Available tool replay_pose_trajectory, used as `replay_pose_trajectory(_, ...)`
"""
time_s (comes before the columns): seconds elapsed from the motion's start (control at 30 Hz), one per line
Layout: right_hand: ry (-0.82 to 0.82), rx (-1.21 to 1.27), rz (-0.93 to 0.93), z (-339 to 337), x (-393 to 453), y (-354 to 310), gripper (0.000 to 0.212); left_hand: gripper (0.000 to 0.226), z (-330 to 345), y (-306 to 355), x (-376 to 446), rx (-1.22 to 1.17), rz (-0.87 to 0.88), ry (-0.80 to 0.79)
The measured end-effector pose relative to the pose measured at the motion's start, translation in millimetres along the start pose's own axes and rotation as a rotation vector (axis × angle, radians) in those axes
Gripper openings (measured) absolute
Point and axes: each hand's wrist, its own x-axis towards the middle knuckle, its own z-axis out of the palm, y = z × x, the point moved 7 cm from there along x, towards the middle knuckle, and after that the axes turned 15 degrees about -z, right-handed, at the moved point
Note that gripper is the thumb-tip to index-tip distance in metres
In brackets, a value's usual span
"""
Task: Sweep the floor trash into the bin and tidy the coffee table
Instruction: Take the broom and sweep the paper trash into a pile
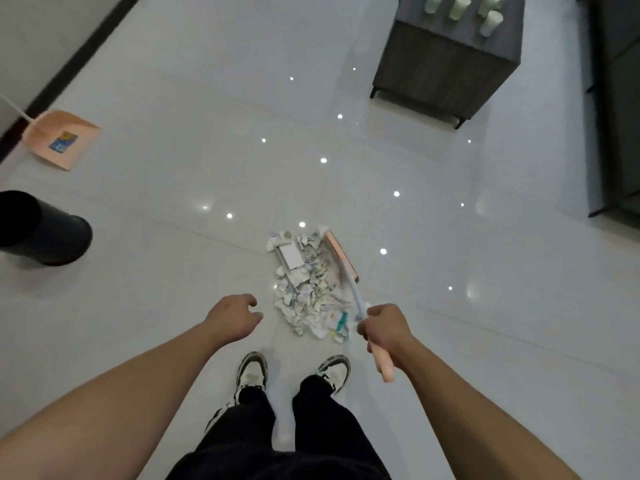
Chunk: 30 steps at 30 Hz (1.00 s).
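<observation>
We see the right hand (384, 329) wrapped around the broom (353, 289) handle, the broom head resting on the floor (173, 271) against the right edge of the trash pile (310, 285). The left hand (233, 317) hangs free with loosely curled fingers, holding nothing. The pile of crumpled paper lies just ahead of our shoes (252, 372). The black bin (41, 230) stands far left, the pink dustpan (62, 140) beyond it by the wall. Pale cups (460, 6) sit on the dark counter (446, 64) at upper right.
</observation>
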Motion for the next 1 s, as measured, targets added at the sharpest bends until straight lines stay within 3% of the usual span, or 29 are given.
replay_pose_trajectory(0.3, -0.061, -0.093, -0.152, -25, 77, -62, 0.006, 0.046, -14, -33, -17, -0.17, -0.155, 0.078)
replay_pose_trajectory(0.47, -0.211, -0.286, -0.231, -18, 134, -57, 0.019, 0.044, 16, -48, -31, -0.231, -0.305, 0.101)
replay_pose_trajectory(0.63, -0.387, -0.582, -0.339, 0, 154, -38, 0.007, 0.045, 66, -39, -45, -0.293, -0.4, 0.068)
replay_pose_trajectory(0.8, -0.487, -0.804, -0.395, 2, 146, -19, 0.016, 0.045, 110, -19, -62, -0.317, -0.396, 0.009)
replay_pose_trajectory(1.0, -0.575, -0.95, -0.45, -8, 128, 4, 0.016, 0.046, 117, -11, -67, -0.319, -0.398, 0.018)
